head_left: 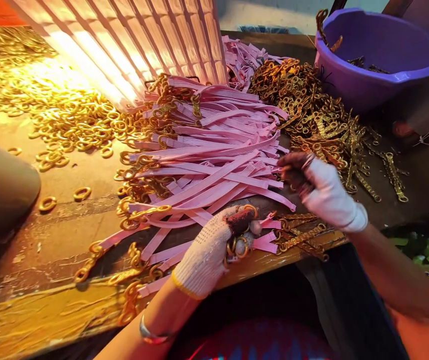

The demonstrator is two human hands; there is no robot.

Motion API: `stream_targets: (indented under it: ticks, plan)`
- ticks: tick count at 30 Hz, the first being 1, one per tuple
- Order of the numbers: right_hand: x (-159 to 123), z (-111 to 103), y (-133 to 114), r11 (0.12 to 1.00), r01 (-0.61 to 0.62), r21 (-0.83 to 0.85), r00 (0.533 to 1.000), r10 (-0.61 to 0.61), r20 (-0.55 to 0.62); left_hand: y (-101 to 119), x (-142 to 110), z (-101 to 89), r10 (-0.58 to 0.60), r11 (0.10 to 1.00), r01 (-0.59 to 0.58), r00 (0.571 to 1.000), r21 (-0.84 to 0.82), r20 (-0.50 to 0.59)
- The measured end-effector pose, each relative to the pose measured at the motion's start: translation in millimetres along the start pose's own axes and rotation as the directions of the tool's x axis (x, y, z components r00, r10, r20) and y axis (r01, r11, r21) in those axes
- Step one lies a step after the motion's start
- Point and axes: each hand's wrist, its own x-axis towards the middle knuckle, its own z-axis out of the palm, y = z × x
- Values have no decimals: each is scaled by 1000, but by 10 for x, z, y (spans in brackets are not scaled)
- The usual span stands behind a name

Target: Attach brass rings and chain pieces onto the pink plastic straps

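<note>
Inside purple basin, metal pieces, left fingers holding rings

No readable text or labels.

From over here I can see the strap pile lying across the table, so take that as the middle. Off to its left, and reaching back, spreads a heap of loose rings; two stray rings sit nearer, between the pile and a bucket at the far left. Right behind the pile, toward its left, stands a panel, with a second strap heap behind the pile to the panel's right. A heap of chain pieces lies to the right and behind, running up beside a basin, which has more chain pieces in it. Before the pile, on its right, a few link strips lie by the table's near edge.
</note>
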Motion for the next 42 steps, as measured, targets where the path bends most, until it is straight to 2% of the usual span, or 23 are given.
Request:
stream_targets:
  ticks: [4,6,8,9,11,13,15,17,19,22,24,26,29,31,33,35,37,38,39,40,41,42]
  plan:
    - [-233,289,-367,995,-85,44,961,70,266,40,-72,11,53,979,-67,996,192,77]
    - [-263,355,-434,981,-153,119,928,101,359,87,-111,0,51,963,-83,990,255,130]
    - [-262,406,-446,943,-249,221,900,141,411,117,-139,-27,48,959,-83,990,270,134]
    - [-262,437,-443,912,-300,280,901,175,396,118,-148,-42,59,963,-89,990,255,124]
    - [-275,519,-439,834,-368,411,920,264,290,84,-156,-67,87,975,-107,990,193,111]
    - [-316,620,-456,774,-380,506,923,351,155,7,-159,-66,103,985,-114,990,128,91]
    - [-380,709,-499,776,-361,516,921,383,68,-91,-169,-36,131,989,-133,991,69,43]
    - [-450,751,-558,842,-320,435,939,344,25,-175,-191,3,182,983,-182,983,-1,-37]
    - [-508,733,-617,920,-260,292,964,263,29,-214,-226,25,216,975,-221,972,-40,-95]
    - [-537,637,-685,983,-181,-41,977,185,110,-171,-282,-4,204,978,-199,974,60,-102]
    - [-518,579,-723,947,-107,-304,961,176,212,-112,-301,-49,167,976,-155,984,152,-64]
    - [-488,553,-763,863,11,-506,917,192,348,-72,-297,-88,105,980,-100,994,171,-17]
    - [-480,561,-818,773,143,-618,829,247,502,-91,-267,-97,44,990,-47,999,132,22]
    - [-527,567,-829,757,138,-638,807,288,515,-141,-248,-79,43,996,-43,999,84,9]
    - [-608,551,-803,761,48,-647,809,350,471,-171,-231,-65,30,999,-31,999,45,15]
    - [-694,505,-744,780,-66,-623,827,392,403,-126,-195,-68,38,990,-45,998,136,51]
    - [-758,444,-672,804,-150,-576,861,393,323,29,-112,-82,179,906,-191,982,377,67]
    - [-778,419,-642,815,-174,-553,877,384,289,145,-46,-84,305,803,-291,950,520,62]
    - [-792,403,-618,821,-194,-537,885,382,265,278,40,-78,451,653,-374,891,659,59]
    - [-800,400,-604,823,-210,-527,887,387,252,418,143,-62,561,482,-394,825,782,70]
    - [-804,409,-599,823,-218,-524,882,396,256,553,262,-32,644,320,-365,760,874,82]
    - [-806,430,-601,823,-217,-526,872,405,274,673,393,8,668,187,-303,736,934,105]
